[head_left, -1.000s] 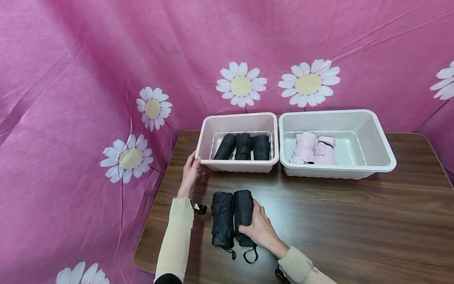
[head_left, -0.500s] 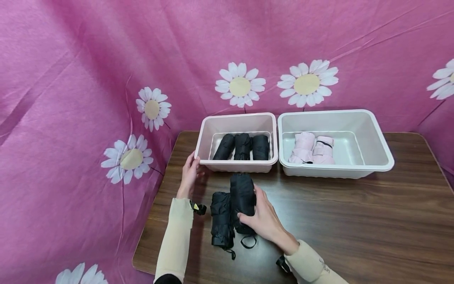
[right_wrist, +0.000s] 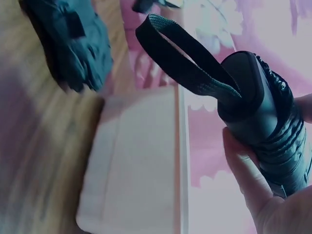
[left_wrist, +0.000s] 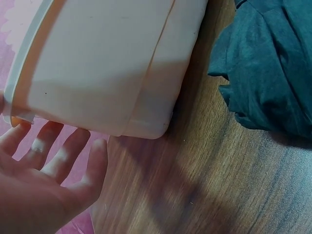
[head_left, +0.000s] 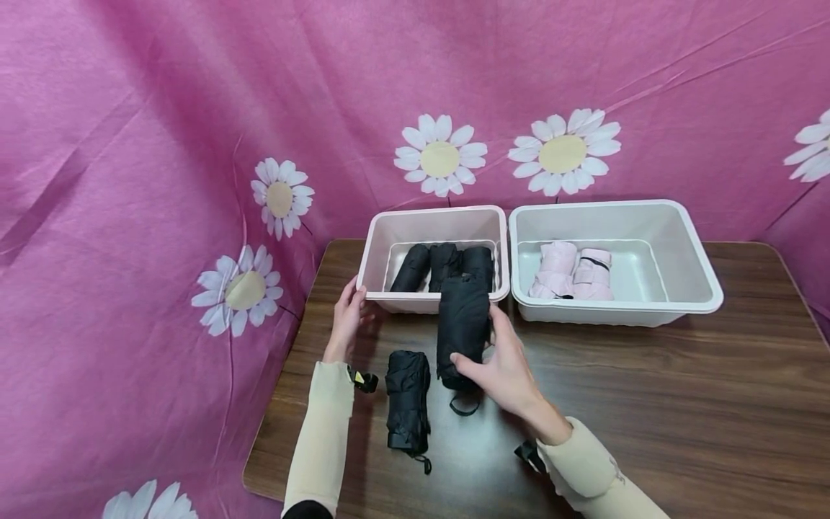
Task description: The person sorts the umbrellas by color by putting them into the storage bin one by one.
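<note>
My right hand (head_left: 512,371) grips a folded black umbrella (head_left: 462,331), raised over the front edge of the smaller pale bin (head_left: 405,304). In the right wrist view the thumb and fingers go round its body, and the umbrella handle (right_wrist: 246,105) with its wrist strap (right_wrist: 187,63) points away from the palm. My left hand (head_left: 346,321) holds that bin's front left corner; the left wrist view has the fingers (left_wrist: 68,153) by the rim. A second black umbrella (head_left: 407,404) lies on the table. Several black umbrellas (head_left: 411,268) lie side by side inside the smaller bin.
A larger white bin (head_left: 616,315) stands just right of the smaller one, with two pink folded umbrellas (head_left: 556,268) in its left part. Both bins stand at the back of the wooden table (head_left: 648,404), before a pink flowered cloth (head_left: 324,86).
My right hand has lifted the black umbrella off the table from beside the other one, and carried it forward and slightly right to the bin's front edge. The left hand stays at the corner.
</note>
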Motion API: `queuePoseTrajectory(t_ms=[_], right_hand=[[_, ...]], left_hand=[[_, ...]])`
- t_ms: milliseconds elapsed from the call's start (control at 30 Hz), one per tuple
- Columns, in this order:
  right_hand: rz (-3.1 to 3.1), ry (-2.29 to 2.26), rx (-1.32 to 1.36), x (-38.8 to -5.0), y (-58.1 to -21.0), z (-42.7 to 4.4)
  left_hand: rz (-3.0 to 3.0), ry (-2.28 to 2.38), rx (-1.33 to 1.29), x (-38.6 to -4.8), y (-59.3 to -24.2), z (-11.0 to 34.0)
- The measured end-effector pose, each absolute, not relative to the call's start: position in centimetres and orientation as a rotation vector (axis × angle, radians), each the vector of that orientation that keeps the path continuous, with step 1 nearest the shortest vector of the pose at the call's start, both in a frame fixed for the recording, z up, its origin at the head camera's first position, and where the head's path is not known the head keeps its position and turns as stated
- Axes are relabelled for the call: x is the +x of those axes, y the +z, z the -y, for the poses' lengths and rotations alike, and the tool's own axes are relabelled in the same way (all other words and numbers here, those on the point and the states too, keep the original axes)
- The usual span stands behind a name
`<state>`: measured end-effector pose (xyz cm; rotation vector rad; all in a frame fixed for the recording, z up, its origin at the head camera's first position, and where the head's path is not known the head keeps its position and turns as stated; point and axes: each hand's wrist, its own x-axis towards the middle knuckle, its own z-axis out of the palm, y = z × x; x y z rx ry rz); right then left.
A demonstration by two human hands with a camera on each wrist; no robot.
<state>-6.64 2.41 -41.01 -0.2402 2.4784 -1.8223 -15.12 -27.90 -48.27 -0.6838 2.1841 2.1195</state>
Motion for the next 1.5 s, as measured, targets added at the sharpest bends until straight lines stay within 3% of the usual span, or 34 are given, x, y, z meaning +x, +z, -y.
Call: queuePoseTrajectory(t_ms=[367, 900, 1500], right_hand=[[-2.233, -2.046, -0.159, -10.8, -38.3, -4.8], [-2.352, -2.225, -0.202, -15.6, -36.3, -6.4], [-2.395, -2.236, -0.05, -17.6, -36.5, -5.4]], left_hand=[[-2.197, 2.125, -0.673, -15.3, -48.4, 28.0], [-2.172, 2.145, -0.684, -15.4, -48.3, 28.0], [-2.167, 2.129, -0.682, -15.1, -48.3, 28.4]])
